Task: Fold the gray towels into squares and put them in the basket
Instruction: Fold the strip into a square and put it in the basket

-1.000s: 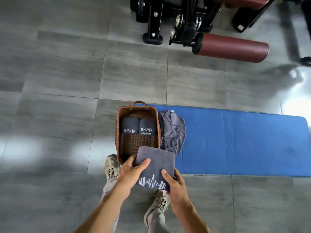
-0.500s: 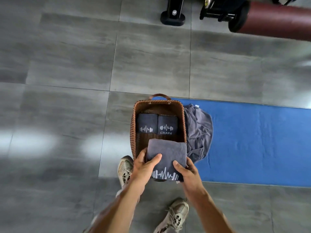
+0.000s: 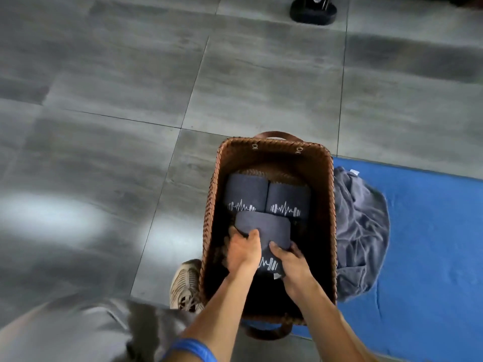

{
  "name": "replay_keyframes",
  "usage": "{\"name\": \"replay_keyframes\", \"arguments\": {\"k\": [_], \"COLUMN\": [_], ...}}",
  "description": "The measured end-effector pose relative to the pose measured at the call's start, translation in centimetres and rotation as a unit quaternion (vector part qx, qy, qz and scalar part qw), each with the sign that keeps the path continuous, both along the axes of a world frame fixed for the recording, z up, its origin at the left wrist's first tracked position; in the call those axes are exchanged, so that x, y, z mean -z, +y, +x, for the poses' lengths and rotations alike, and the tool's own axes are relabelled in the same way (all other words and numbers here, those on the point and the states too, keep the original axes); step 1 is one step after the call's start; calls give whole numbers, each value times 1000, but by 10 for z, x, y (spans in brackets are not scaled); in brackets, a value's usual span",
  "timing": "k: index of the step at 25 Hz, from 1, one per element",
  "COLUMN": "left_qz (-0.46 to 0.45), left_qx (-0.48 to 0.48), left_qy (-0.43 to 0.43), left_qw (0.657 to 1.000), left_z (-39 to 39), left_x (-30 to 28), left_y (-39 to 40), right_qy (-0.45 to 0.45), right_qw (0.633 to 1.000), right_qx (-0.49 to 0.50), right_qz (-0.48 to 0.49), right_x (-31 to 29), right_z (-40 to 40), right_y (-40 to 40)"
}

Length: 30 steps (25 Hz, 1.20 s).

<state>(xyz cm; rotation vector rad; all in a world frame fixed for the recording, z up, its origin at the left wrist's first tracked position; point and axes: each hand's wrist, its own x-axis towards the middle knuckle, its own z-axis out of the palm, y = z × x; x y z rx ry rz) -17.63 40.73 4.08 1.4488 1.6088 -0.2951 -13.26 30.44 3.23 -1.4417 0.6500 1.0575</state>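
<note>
two bare forearms reach into view from the bottom edge, with no sleeves on them down to the wrists. the left hand [image 3: 243,253] and the right hand [image 3: 292,265] wear no gloves, rings or watch that can be seen. a bright blue sleeve [image 3: 190,348] edge shows on the left arm at the lower edge. grey trousers [image 3: 73,333] of a smooth, slightly shiny cloth fill the lower left corner. one beige mesh sneaker [image 3: 187,286] with laces and a ribbed pattern shows.
</note>
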Motion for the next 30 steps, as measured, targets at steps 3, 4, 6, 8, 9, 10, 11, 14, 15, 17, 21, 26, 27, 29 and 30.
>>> {"name": "replay_keyframes", "arguments": {"k": [3,4,6,8,9,10,11,14,15,17,21,26,27,29,30], "left_qz": [-21,-32,-30,-10,-2,1,-5,77,104,109,177,72,63,59,60], "left_qx": [-50,-60,-96,-115,-124,-129,-140,-159,-160,141,308,369,377,397,400], "left_qy": [-21,-35,-73,-90,-95,-113,-142,-76,-82,8,14,68,74,90,90], "left_qw": [998,997,992,989,988,985,980,981,978,984,934,924,921,911,910], "left_z": [-11,-15,-22,-32,-30,-37,-29,-32,-36,-41,-36,-34,-35,-31,-30], "left_x": [57,71,90,105,112,113,116,121,118,114,95,96,98,94,94], "left_y": [14,18,28,31,37,37,40,43,46,26,17,19,19,22,22], "right_qy": [18,24,31,45,47,49,51,37,31,32,-34,-418,-450,-414,-369], "right_qw": [997,995,988,983,982,981,982,981,979,979,959,756,711,648,625], "right_qx": [-75,-99,-150,-179,-182,-184,-184,-187,-196,-197,-263,-460,-508,-623,-674], "right_qz": [-24,-22,-20,-20,-19,-18,-15,-27,-40,-45,-101,-205,-184,-143,-137], "right_x": [46,54,64,73,77,85,92,105,106,109,106,68,67,70,73], "right_z": [3,6,10,10,7,4,1,-7,-9,-12,-11,-6,-4,0,0], "right_y": [17,22,31,39,43,47,50,54,55,58,58,46,46,43,40]}}
